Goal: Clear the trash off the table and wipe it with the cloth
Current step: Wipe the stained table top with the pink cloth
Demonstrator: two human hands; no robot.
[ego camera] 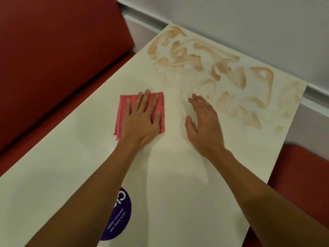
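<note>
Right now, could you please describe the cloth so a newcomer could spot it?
Start at the cream table between the red seats. Toward its left edge, the left hand presses flat on the cloth. It is the only pink thing, clear of the brown smears.

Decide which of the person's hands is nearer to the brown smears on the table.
Right. The right hand is open with its fingertips near the edge of the brown smears; the left hand lies flat on the pink cloth, farther from them.
</note>
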